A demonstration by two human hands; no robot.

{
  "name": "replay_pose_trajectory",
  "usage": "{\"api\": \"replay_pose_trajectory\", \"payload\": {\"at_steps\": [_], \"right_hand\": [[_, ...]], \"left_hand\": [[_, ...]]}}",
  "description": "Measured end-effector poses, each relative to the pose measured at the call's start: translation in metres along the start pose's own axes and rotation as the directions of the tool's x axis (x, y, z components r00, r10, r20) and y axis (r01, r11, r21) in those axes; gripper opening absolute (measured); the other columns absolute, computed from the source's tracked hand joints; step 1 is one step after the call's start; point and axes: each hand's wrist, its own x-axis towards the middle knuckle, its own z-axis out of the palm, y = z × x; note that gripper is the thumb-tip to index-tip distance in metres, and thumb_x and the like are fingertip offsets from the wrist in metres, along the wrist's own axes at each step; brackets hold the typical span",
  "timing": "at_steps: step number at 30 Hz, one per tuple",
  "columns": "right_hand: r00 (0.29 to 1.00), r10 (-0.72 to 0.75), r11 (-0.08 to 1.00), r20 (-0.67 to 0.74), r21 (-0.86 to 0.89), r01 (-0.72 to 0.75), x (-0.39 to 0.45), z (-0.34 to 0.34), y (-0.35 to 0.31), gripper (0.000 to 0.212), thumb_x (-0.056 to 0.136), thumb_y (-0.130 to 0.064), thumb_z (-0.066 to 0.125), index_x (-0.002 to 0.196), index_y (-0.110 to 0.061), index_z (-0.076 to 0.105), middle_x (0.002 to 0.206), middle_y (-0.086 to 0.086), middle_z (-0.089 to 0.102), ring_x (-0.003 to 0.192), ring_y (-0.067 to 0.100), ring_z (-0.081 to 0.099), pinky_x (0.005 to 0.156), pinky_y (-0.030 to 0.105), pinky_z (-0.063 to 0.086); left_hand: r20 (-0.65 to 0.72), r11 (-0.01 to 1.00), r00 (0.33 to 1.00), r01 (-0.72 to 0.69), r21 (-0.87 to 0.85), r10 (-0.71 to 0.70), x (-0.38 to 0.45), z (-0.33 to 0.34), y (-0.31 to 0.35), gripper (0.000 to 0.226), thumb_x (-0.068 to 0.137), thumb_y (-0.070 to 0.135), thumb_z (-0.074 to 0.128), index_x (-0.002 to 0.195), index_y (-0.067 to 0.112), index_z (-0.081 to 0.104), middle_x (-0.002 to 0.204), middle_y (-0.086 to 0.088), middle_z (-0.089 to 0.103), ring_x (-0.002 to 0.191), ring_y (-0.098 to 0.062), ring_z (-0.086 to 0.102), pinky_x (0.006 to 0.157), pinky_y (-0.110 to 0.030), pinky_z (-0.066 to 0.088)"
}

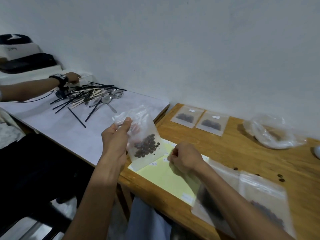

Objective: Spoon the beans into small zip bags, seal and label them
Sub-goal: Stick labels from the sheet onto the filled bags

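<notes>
Wooden table [242, 158] against a pale wall [190, 49]; label text seems illegible.

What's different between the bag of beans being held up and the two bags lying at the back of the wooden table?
The held bag is lifted and tilted in the left hand; the two back bags lie flat, side by side. The back bags each carry a small white label; none shows on the held bag. All three are small clear bags holding dark beans.

Black sticks [74, 103] and wooden sticks [90, 96] piled on white table [52, 122]; another person's arm [34, 87] beside them
</notes>
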Motion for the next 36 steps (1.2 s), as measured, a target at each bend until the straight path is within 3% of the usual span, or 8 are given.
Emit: {"api": "replay_pose_trajectory", "payload": {"at_steps": [4,5,8,12,18,23,29,36], "right_hand": [[0.999,-0.044,0.998,-0.024,0.049,0.045,-0.01,-0.013,0.001,0.023,0.094,-0.006,0.054,0.08,0.006,0.068,0.089,-0.002,0.077,0.073,-0.002,0.064,0.063,0.03,0.059],[0.997,-0.061,0.993,-0.046,0.102,0.066,-0.015,-0.021,0.0,0.021,0.098,-0.01,0.055,0.085,0.002,0.067,0.085,-0.007,0.072,0.069,-0.007,0.058,0.056,0.016,0.05],[0.967,-0.163,0.95,-0.197,0.232,0.207,-0.028,-0.052,-0.009,0.017,0.098,-0.023,0.064,0.086,-0.011,0.064,0.072,-0.014,0.062,0.058,-0.007,0.052,0.053,0.007,0.041],[0.902,-0.322,0.902,-0.287,0.197,0.385,-0.028,-0.075,-0.032,0.017,0.091,-0.026,0.072,0.079,-0.017,0.065,0.069,-0.01,0.064,0.058,0.002,0.053,0.057,0.017,0.043],[0.889,-0.349,0.931,-0.297,-0.002,0.365,-0.013,-0.069,-0.031,0.014,0.09,-0.015,0.07,0.077,-0.018,0.068,0.069,-0.018,0.062,0.061,-0.008,0.055,0.062,0.021,0.044],[0.873,-0.343,0.936,-0.346,-0.046,0.349,-0.014,-0.064,-0.027,0.011,0.09,-0.021,0.07,0.079,-0.02,0.067,0.073,-0.01,0.068,0.067,0.007,0.062,0.066,0.037,0.056],[0.854,-0.109,0.954,-0.509,0.187,0.233,-0.017,-0.053,-0.021,0.035,0.076,-0.054,0.078,0.076,-0.025,0.058,0.081,-0.01,0.062,0.076,0.01,0.058,0.068,0.035,0.052],[0.875,-0.028,0.94,-0.484,0.286,0.189,-0.03,-0.049,-0.013,0.023,0.081,-0.046,0.077,0.088,-0.032,0.06,0.096,-0.013,0.058,0.082,0.01,0.057,0.072,0.032,0.051]], "left_hand": [[-0.009,1.0,1.0,0.014,-0.001,-0.014,0.0,0.0,0.001,0.015,0.092,0.024,0.073,0.098,0.011,0.074,0.097,-0.008,0.079,0.085,-0.022,0.075,0.083,-0.042,0.061],[-0.001,1.0,1.0,0.02,0.008,-0.02,0.0,0.001,0.001,0.016,0.093,0.024,0.072,0.099,0.01,0.074,0.096,-0.008,0.079,0.085,-0.022,0.075,0.083,-0.042,0.061],[0.059,0.998,0.997,0.052,0.035,-0.054,-0.003,0.01,0.0,0.016,0.095,0.023,0.069,0.095,0.009,0.076,0.096,-0.01,0.079,0.089,-0.025,0.076,0.085,-0.042,0.06],[0.184,0.993,0.979,0.069,0.1,-0.087,-0.014,0.031,-0.008,0.022,0.097,0.024,0.066,0.095,0.005,0.078,0.096,-0.02,0.077,0.091,-0.034,0.075,0.09,-0.049,0.058],[0.275,0.984,0.96,-0.001,0.178,-0.048,-0.027,0.05,-0.016,0.023,0.098,0.029,0.064,0.097,0.012,0.08,0.096,-0.016,0.078,0.093,-0.03,0.07,0.084,-0.04,0.053],[0.334,0.983,0.942,-0.057,0.172,-0.004,-0.035,0.053,-0.016,0.011,0.089,0.004,0.072,0.1,0.005,0.076,0.093,-0.015,0.079,0.09,-0.034,0.076,0.081,-0.044,0.061],[0.21,0.983,0.975,-0.109,0.145,0.077,-0.032,0.053,-0.019,0.013,0.08,-0.001,0.08,0.088,0.006,0.073,0.081,-0.003,0.079,0.081,-0.02,0.077,0.066,-0.024,0.057],[0.183,0.993,0.982,-0.071,0.092,0.054,-0.033,0.063,-0.02,0.022,0.081,-0.002,0.08,0.094,0.014,0.072,0.09,-0.01,0.08,0.081,-0.026,0.078,0.068,-0.033,0.061]]}}
